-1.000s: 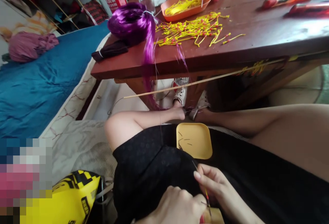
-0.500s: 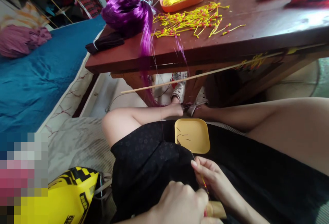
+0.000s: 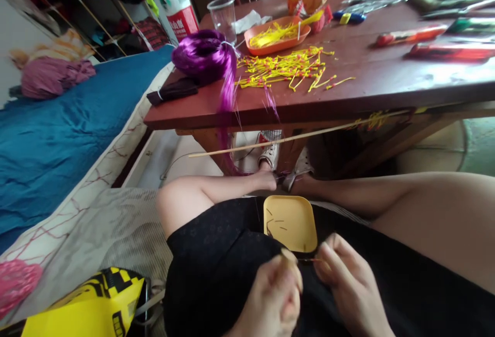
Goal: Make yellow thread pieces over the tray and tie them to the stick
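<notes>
Over the lap, just below the yellow tray (image 3: 290,222), the left hand (image 3: 270,298) and right hand (image 3: 348,288) each pinch one end of a thin red-tipped strand (image 3: 308,260), apparently mid-tying, so steady tension and a fine, controlled pull matter next.

Bare hands, black skirt
Left hand (image 3: 273,296) and right hand (image 3: 350,288) are sleeveless; black patterned skirt (image 3: 216,254) covers the lap.

A bundle of glossy purple synthetic fibre (image 3: 204,56) is lying near the left edge of the dark red wooden table (image 3: 386,77), strands hanging over its front edge. An orange plastic tray (image 3: 278,35) and a clear plastic cup (image 3: 223,13) are standing toward the far edge, loose yellow stamen sticks (image 3: 286,66) spreading between.
</notes>
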`<state>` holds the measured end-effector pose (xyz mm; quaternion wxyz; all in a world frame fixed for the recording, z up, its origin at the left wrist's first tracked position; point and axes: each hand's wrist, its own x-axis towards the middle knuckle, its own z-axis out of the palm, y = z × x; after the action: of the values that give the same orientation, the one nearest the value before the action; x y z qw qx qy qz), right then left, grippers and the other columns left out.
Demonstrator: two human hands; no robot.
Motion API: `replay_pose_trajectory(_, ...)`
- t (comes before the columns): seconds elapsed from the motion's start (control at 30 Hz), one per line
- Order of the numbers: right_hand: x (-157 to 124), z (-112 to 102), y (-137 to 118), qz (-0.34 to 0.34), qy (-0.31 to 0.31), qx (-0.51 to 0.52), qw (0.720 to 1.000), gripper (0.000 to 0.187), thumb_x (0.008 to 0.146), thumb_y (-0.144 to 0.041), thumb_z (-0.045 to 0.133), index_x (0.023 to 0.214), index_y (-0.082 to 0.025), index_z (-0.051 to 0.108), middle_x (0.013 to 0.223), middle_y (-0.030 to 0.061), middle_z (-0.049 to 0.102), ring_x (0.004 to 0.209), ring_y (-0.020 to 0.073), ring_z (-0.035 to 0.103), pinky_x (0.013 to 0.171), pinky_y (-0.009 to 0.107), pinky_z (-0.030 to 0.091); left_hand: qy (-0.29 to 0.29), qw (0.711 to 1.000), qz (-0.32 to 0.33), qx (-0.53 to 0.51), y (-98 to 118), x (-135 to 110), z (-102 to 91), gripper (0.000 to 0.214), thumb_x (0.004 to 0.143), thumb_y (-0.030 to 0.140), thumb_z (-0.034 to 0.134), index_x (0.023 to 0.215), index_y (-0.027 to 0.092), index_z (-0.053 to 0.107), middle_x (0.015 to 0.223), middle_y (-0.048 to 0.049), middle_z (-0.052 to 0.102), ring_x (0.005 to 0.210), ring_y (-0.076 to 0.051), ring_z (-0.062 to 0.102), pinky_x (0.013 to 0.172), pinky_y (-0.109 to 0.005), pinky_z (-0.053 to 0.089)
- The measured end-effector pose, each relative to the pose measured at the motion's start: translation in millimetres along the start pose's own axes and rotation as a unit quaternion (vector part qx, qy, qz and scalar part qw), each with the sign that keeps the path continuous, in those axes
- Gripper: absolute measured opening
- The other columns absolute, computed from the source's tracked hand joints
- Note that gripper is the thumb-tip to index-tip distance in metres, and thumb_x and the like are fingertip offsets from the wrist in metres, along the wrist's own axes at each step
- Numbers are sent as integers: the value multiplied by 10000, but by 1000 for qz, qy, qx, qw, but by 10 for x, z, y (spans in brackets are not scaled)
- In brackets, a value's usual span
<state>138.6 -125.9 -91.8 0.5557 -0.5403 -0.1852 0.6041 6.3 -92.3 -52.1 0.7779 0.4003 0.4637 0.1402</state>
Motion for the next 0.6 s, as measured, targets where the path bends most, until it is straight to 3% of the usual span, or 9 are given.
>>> replay_pose_trajectory(0.07,-50,-18,-10,-186,-46,-142,971,239,760,-273,638,598,-201,478,509,-52,409,455,81,330,449,217,253,37,986,-74,-145,-6,87,2,550,681,794,308,739,248,347,409,125,262,306,-53,123,329,-188,123)
replay_pose_trajectory(0.1,-68,-21,-20,-289,-85,-232,925,206,753,-194,618,592,-203,490,504,-41,442,449,89,350,455,232,255,52,984,-85,-146,-1,115,1,529,692,771,336,746,245,354,423,119,295,315,-56,152,331,-187,142)
replay_pose_trajectory(0.17,-84,-13,-74,-431,-161,-373,806,193,746,-116,560,597,-209,479,483,-35,472,426,97,363,460,250,259,61,997,-33,-15,30,123,-13,462,723,676,436,687,219,379,475,87,348,385,-63,263,379,-189,206)
replay_pose_trajectory(0.2,-85,-1,-121,-440,-183,-409,778,193,755,-118,542,603,-209,466,488,-33,484,426,99,370,465,251,266,47,995,4,90,55,104,-25,418,748,605,469,651,206,394,497,71,360,427,-71,315,408,-195,226)
replay_pose_trajectory(0.27,-75,35,-233,-345,-204,-434,807,202,800,-184,526,616,-204,443,506,-35,474,431,92,369,456,233,272,-14,952,60,300,109,36,-53,303,788,441,493,622,191,453,528,48,386,480,-91,376,441,-210,235)
replay_pose_trajectory(0.37,-40,97,-326,-59,-208,-310,926,325,815,-376,551,591,-195,400,528,-51,376,473,84,329,441,205,246,-115,872,75,469,158,-50,-73,162,766,343,518,726,203,589,578,24,491,470,-108,430,422,-209,248)
replay_pose_trajectory(0.4,-25,112,-311,20,-208,-236,949,378,791,-440,573,576,-193,383,525,-58,341,481,79,301,439,202,228,-134,853,68,499,156,-60,-70,185,752,365,536,757,199,618,574,17,515,452,-114,441,411,-207,259)
replay_pose_trajectory(0.47,3,124,-218,104,-203,-115,967,460,726,-537,606,550,-191,359,502,-73,294,479,68,237,437,201,190,-137,820,45,554,131,-59,-47,319,725,475,556,759,173,656,515,1,526,402,-136,456,388,-217,278)
replay_pose_trajectory(0.6,32,94,27,143,-185,-53,971,509,696,-567,624,522,-188,331,461,-93,258,451,49,167,422,197,140,-95,774,11,625,78,-40,27,455,737,576,510,729,160,694,458,-36,550,359,-181,492,368,-243,313)
